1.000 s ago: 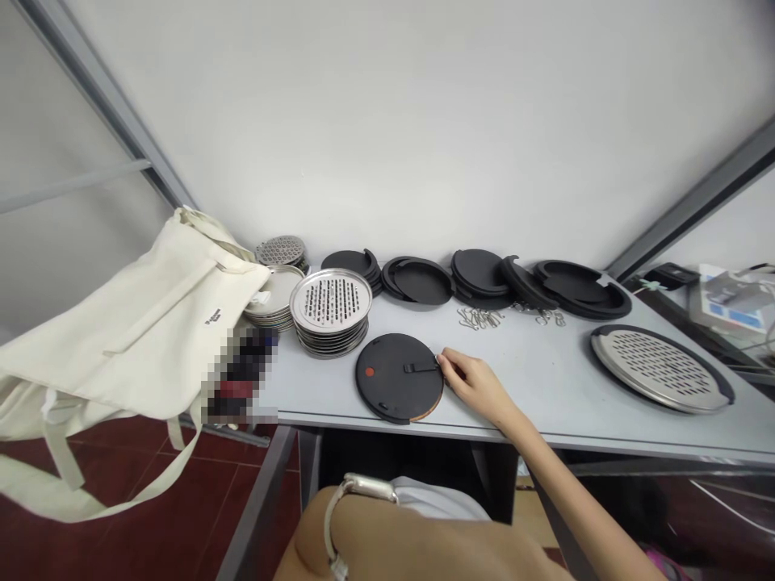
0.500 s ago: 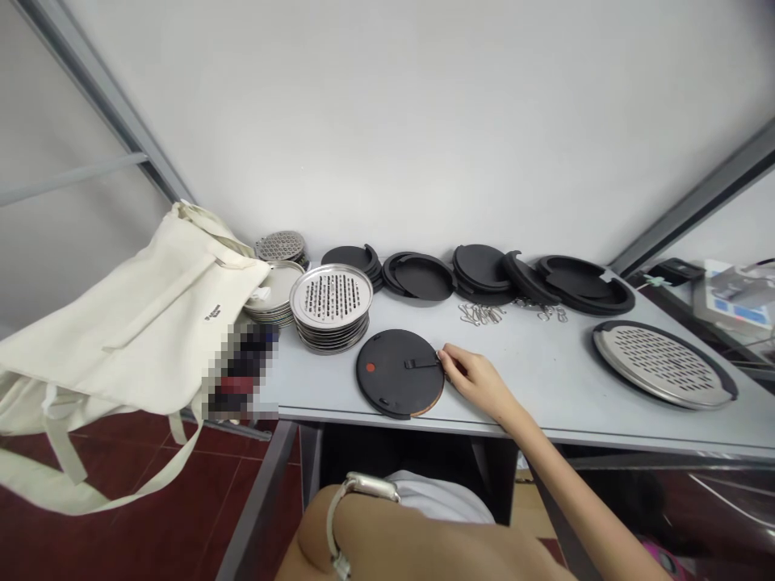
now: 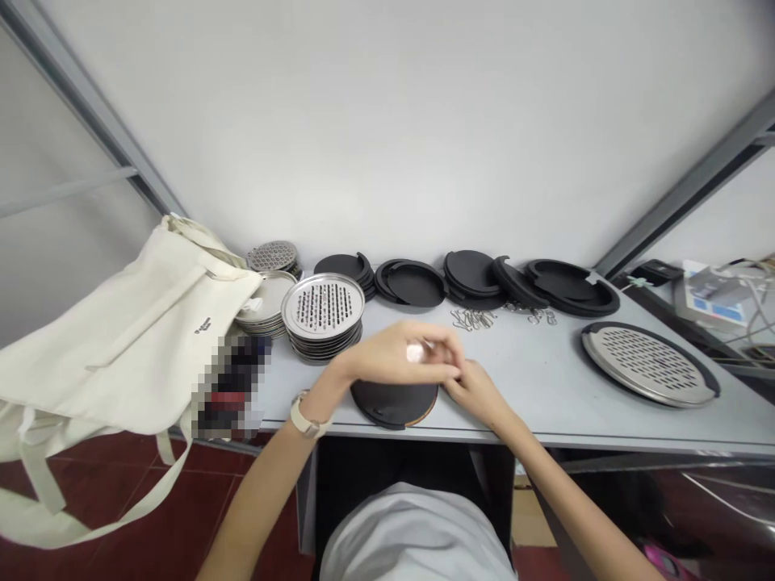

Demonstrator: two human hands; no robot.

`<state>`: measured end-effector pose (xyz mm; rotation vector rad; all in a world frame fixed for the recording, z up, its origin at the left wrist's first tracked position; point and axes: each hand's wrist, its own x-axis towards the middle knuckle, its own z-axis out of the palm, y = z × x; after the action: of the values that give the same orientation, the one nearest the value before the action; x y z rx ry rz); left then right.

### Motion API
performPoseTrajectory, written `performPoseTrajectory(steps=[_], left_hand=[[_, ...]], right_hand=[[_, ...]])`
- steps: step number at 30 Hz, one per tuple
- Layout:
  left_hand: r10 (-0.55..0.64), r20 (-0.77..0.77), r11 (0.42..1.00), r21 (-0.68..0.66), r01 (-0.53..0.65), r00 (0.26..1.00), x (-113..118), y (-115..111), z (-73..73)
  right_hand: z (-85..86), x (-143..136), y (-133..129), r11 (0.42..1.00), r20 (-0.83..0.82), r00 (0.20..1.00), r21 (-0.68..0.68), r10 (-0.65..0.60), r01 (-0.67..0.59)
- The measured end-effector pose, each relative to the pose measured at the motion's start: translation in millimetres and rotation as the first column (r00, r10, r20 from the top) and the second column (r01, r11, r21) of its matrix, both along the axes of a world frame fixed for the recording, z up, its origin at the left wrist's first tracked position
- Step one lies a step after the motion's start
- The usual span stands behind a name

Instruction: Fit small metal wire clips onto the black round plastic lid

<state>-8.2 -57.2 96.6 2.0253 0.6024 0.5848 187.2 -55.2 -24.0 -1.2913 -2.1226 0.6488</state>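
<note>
A black round disc (image 3: 393, 403) lies flat near the table's front edge, its upper part hidden by my left hand (image 3: 403, 355). That hand arches over the disc with curled fingers and a bright pale spot at its palm; whether this is an object or glare I cannot tell. My right hand (image 3: 475, 391) rests at the disc's right edge, its closed fingertips meeting those of the left and partly covered by them. What the fingertips pinch is hidden. Left of the disc stands a stack of round metal grater plates (image 3: 324, 311). Small metal hooks (image 3: 474, 319) lie in a pile behind my hands.
Black round lids and trays (image 3: 417, 282) line the wall. A large oval grater (image 3: 651, 363) lies at the right. Plain metal discs (image 3: 274, 290) and another grater stack (image 3: 272, 257) stand at the back left. A cream bag (image 3: 133, 339) hangs over the left end.
My left hand has risen from below the table's front edge to above the disc and met my right hand. The right hand stays at the disc's edge. The view has shifted slightly.
</note>
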Motion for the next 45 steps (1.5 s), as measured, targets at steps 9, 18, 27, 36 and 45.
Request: performPoseTrajectory(steps=[9,18,27,36,45], left_hand=[[0.303,-0.086,0.929,0.247,-0.275,0.949,-7,43,-75.7],[0.249,-0.294,0.901,0.419,-0.110,0.923,-10,29,-81.1],[0.302,-0.369,0.837,0.544,-0.060,0.879,-10,29,-83.8],[0.278,-0.372,0.822,0.570,-0.018,0.886,-10,27,-84.8],[0.274,-0.335,0.843,0.535,-0.057,0.901,-8,29,-86.7]], right_hand=[[-3.8,-1,2,1.000,0.028,1.000,0.012,0.005,-0.005],[-5.5,0,2,1.000,0.019,1.000,-0.003,0.014,-0.014],[-4.7,-1,2,1.000,0.018,0.999,-0.010,0.029,-0.029],[-6.5,1,2,0.998,0.020,0.998,-0.005,0.059,-0.059],[-5.7,0,2,0.999,0.034,0.999,0.015,0.040,-0.040]])
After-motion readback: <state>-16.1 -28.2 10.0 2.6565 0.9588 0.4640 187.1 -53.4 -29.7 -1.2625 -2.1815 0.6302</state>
